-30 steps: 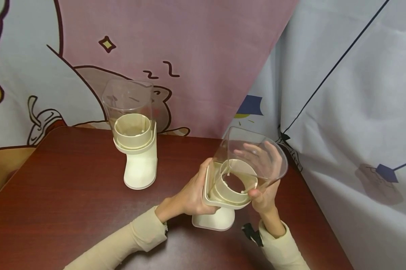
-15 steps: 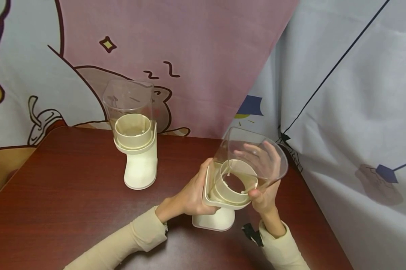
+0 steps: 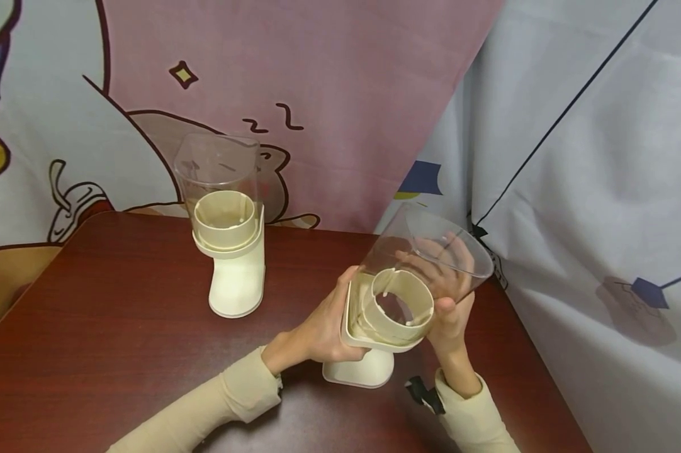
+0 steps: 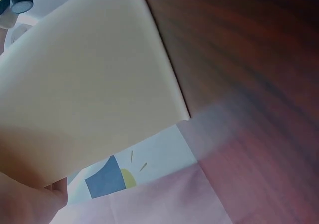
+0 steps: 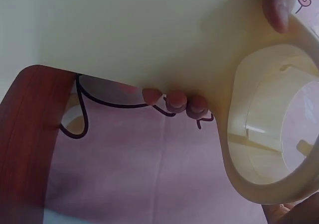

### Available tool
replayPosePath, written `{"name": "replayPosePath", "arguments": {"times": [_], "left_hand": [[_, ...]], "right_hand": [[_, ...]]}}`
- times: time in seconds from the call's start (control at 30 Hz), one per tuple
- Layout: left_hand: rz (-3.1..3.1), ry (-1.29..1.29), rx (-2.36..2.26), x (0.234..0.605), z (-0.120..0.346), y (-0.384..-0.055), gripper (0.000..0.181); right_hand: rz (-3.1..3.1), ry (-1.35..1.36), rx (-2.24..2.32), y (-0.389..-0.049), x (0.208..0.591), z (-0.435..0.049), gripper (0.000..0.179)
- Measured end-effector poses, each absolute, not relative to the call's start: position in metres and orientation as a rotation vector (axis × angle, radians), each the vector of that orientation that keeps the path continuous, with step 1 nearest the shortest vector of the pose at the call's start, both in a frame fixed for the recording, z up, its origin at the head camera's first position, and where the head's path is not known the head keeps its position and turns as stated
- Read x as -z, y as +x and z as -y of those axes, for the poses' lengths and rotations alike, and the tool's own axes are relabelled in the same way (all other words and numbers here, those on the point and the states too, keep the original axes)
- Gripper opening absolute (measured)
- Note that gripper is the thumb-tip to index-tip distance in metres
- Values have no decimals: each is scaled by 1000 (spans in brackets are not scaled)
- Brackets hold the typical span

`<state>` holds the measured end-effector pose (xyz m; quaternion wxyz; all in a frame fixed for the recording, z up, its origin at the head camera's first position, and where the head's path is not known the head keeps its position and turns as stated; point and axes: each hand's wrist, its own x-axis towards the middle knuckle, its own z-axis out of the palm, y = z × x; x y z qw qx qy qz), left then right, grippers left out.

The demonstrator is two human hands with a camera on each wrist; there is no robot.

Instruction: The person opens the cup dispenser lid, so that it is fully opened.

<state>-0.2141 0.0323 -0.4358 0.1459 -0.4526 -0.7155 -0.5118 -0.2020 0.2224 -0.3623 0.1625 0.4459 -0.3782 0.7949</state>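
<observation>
A cream stand [image 3: 360, 371] with a round collar [image 3: 394, 324] stands at the right of the table, its underside opening visible in the right wrist view. A clear plastic container [image 3: 394, 242] surrounds the collar and leans to the right. My left hand [image 3: 329, 321] grips the stand just below its tray; its fingers [image 5: 177, 102] curl over the far side. My right hand [image 3: 450, 324] holds the container's right wall, thumb at the front and fingers showing through the plastic behind. In the left wrist view the stand's flat cream side [image 4: 94, 84] fills much of the frame.
A matching cream stand [image 3: 235, 286] with an upright clear container [image 3: 216, 160] stands at the back left of the dark red table [image 3: 119, 352]. Printed curtains [image 3: 346, 113] hang behind the table and along its right side.
The clear container has tipped further right, its upper rim shifting right. My right hand has moved slightly up and right with it. The left hand and the other stand keep their places.
</observation>
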Motion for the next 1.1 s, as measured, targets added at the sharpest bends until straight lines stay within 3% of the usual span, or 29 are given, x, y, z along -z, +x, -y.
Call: {"name": "replayPosePath", "arguments": {"times": [0.67,0.93,1.1], "left_hand": [[2130,-1286,1508,435,-33,-212,125],[2154,-1275,1524,436,-31,-212,125],[2161,-1264,1527,436,-30,-211,125]], "right_hand": [[857,1385,-2207,-203,359,-231,92],[757,1271,-2171,-200,351,-239,63],[748,1187,-2132,-197,343,-242,68]]}}
